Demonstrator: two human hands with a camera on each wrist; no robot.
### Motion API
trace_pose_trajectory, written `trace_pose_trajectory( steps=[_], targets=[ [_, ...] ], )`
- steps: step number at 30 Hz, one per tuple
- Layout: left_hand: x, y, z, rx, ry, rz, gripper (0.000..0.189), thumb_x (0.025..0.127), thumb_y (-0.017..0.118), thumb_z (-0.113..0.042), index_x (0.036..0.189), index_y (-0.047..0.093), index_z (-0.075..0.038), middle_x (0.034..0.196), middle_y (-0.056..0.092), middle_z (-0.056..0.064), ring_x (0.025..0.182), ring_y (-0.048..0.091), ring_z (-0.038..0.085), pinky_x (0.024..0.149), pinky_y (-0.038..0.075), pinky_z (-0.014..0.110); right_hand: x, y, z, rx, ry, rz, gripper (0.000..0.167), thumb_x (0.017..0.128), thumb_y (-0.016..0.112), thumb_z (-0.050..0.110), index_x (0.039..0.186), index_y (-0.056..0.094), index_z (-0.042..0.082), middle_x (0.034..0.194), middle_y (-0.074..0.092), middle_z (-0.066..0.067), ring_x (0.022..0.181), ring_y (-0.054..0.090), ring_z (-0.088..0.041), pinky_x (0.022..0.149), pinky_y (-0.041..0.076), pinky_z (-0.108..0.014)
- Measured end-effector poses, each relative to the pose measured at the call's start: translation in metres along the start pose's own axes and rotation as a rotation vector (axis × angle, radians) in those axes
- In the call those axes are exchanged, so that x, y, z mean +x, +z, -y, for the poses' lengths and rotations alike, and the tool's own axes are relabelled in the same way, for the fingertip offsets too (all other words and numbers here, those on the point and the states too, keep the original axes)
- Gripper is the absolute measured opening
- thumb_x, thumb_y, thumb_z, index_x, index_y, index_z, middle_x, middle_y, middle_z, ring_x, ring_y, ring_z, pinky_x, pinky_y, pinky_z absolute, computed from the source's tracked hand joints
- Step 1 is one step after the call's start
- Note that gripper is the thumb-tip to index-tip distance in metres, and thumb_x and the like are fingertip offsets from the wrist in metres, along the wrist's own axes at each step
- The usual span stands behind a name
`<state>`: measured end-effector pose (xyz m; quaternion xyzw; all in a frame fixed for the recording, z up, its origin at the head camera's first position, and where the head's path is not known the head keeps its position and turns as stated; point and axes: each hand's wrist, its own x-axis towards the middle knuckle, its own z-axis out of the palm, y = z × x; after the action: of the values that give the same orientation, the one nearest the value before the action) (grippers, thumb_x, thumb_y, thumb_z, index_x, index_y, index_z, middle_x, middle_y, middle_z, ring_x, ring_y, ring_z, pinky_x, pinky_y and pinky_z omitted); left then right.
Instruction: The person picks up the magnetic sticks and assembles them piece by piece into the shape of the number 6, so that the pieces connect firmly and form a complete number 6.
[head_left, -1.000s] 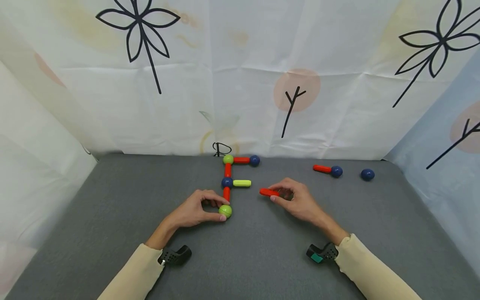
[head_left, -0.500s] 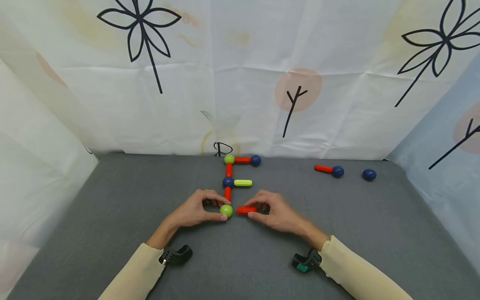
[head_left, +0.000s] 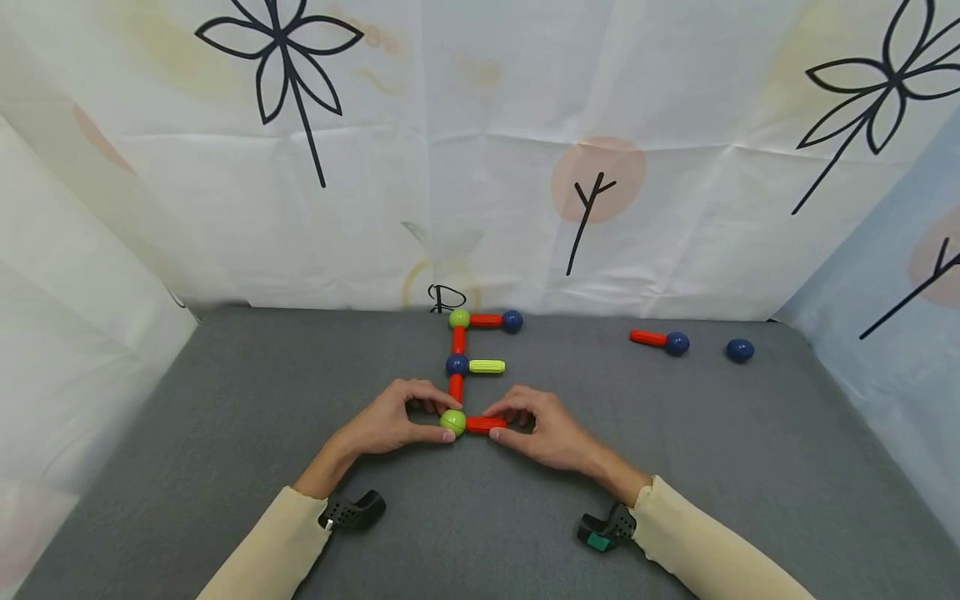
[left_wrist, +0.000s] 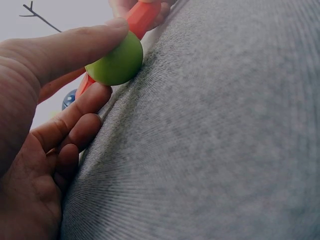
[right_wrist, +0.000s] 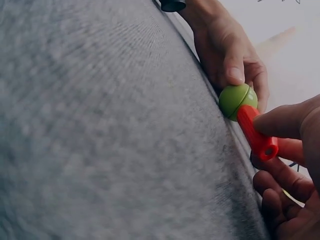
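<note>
My left hand (head_left: 397, 419) pinches a green ball (head_left: 452, 422) between thumb and fingers at the near end of a ball-and-stick figure. Between the thumb and fingers of my right hand (head_left: 546, 429) is a red stick (head_left: 485, 425), its left end against that green ball. In the right wrist view the red stick (right_wrist: 255, 131) shows a round hole in its free end. Upward from the ball, the figure has red sticks, a dark blue ball (head_left: 457, 364) with a yellow-green stick (head_left: 487, 367) pointing right, and a second green ball (head_left: 459, 318) at the top.
From the top green ball a red stick (head_left: 486, 320) runs right to a blue ball (head_left: 512, 322). Farther right on the grey table (head_left: 300, 350) lie a red stick joined to a blue ball (head_left: 677, 343) and a loose blue ball (head_left: 739, 350). A patterned cloth hangs behind.
My right hand has moved left and toward me with the red stick, bringing its end against the near green ball. My left hand has stayed on that ball.
</note>
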<state>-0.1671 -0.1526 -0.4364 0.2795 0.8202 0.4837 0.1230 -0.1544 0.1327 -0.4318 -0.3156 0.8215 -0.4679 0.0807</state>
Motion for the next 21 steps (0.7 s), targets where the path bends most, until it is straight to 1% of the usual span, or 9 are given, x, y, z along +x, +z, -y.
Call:
trace_pose_trajectory(
  steps=[4, 8, 21],
  targets=[
    [0.0, 0.0, -0.001, 0.002, -0.001, 0.0, 0.035, 0.082, 0.087, -0.025, 0.115, 0.078, -0.022, 0.092, 0.067, -0.006, 0.087, 0.057, 0.018, 0.079, 0.045, 0.031, -0.001, 0.001, -0.003, 0.029, -0.004, -0.019, 0.022, 0.094, 0.076, 0.019, 0.115, 0.077, 0.014, 0.099, 0.066, 0.002, 0.083, 0.057, -0.02, 0.076, 0.047, -0.032],
    [0.0, 0.0, -0.001, -0.004, 0.001, 0.001, 0.036, 0.082, 0.087, -0.025, 0.116, 0.078, -0.019, 0.092, 0.067, -0.005, 0.088, 0.056, 0.019, 0.079, 0.045, 0.032, -0.001, 0.003, -0.006, 0.045, -0.018, -0.036, 0.02, 0.094, 0.076, 0.018, 0.113, 0.077, 0.014, 0.1, 0.066, 0.001, 0.083, 0.056, -0.022, 0.075, 0.046, -0.033],
    [0.0, 0.001, 0.001, -0.011, 0.01, 0.0, 0.037, 0.082, 0.088, -0.025, 0.116, 0.078, -0.018, 0.092, 0.067, -0.005, 0.086, 0.057, 0.019, 0.077, 0.047, 0.032, -0.001, 0.005, -0.013, 0.065, -0.041, -0.056, 0.019, 0.093, 0.077, 0.017, 0.112, 0.078, 0.014, 0.1, 0.068, 0.001, 0.083, 0.056, -0.022, 0.074, 0.046, -0.032]
  ],
)
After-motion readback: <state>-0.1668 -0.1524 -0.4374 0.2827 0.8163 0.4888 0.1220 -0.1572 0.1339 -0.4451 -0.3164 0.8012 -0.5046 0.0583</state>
